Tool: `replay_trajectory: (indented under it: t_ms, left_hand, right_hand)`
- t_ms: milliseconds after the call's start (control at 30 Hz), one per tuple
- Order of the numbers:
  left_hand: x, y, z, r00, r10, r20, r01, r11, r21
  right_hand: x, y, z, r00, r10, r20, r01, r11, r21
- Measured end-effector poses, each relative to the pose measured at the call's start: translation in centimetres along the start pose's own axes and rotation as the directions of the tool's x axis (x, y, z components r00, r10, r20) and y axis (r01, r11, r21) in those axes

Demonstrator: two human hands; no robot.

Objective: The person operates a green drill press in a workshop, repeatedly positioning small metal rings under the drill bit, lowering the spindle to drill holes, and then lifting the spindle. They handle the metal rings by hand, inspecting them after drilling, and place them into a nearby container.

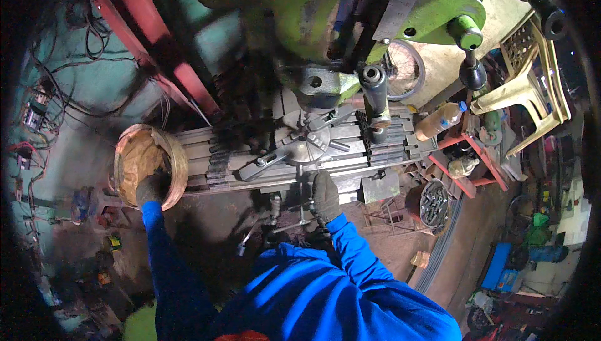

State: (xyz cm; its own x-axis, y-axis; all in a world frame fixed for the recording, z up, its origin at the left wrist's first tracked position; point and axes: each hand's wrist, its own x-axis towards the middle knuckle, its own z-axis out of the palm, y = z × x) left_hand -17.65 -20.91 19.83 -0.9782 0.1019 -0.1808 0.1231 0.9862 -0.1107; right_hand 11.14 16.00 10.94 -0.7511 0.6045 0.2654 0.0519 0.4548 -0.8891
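Note:
My left hand (152, 189), in a dark glove, reaches over the near rim of a round, tan container (182, 164) at the left end of the machine table. Its fingers blend into the shadow inside, so what they hold, if anything, is hidden. My right hand (325, 197), in a grey glove, is at the front edge of the slotted metal table (250, 181), beside a rod with a cross handle (302, 216). Its fingers point away from me, and their grip is unclear. Beyond it, a round fixture (310, 146) with a clamp bar (263, 164) sits on the table.
A green machine head (319, 84) hangs over the table. At the table's right end lies a bottle (441, 121) with a blue cap. A bucket of metal pieces (433, 206) stands lower right, near a red stand (485, 159) and a plastic chair (532, 100). Cables hang at left.

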Motion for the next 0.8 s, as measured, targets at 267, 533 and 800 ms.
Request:
replay_trajectory:
  t_ms: [267,533,800]
  left_hand:
    - [2.0,-2.2,3.4,0.989,0.042,-0.139,-0.06,0.991,-0.121]
    - [2.1,-3.6,4.6,0.973,0.028,-0.227,-0.079,0.973,-0.218]
    - [1.9,-2.9,4.0,0.977,-0.025,-0.213,-0.022,0.976,-0.215]
  right_hand:
    - [0.0,0.2,-0.2,0.998,0.066,0.01,-0.066,0.998,-0.01]
    - [0.1,0.3,-0.7,0.992,0.107,0.067,-0.104,0.994,-0.044]
    - [-1.1,1.5,0.0,1.0,-0.002,0.017,0.006,0.971,-0.237]
